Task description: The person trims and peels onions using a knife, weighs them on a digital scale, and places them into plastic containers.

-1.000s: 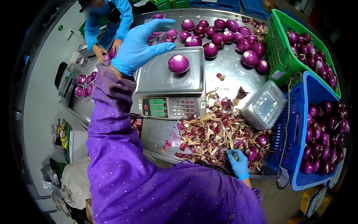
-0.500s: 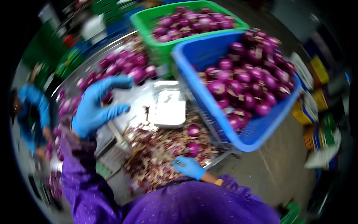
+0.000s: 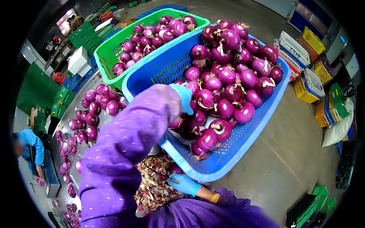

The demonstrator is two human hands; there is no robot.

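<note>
My left hand [image 3: 184, 98], in a blue glove, reaches into the blue basket [image 3: 246, 151] heaped with red onions [image 3: 225, 109]. It is at the onions on the basket's near left side; its fingers are mostly hidden by my purple sleeve, so their grip does not show. Lower down, my right hand [image 3: 186, 185], also blue-gloved, is closed around a small knife [image 3: 173, 180] with a thin dark blade pointing up and left. Beneath the knife lies a pile of dry onion skins and scraps [image 3: 152, 190].
A green basket [image 3: 108, 72] with more onions stands behind the blue one. Loose onions [image 3: 91, 119] cover the metal table at left. A person in blue [image 3: 32, 146] works at far left. Stacked crates [image 3: 304, 89] line the right side.
My left hand has gone from open above the metal table to the onions in the blue basket. The view has turned right. My right hand stays low over the scraps.
</note>
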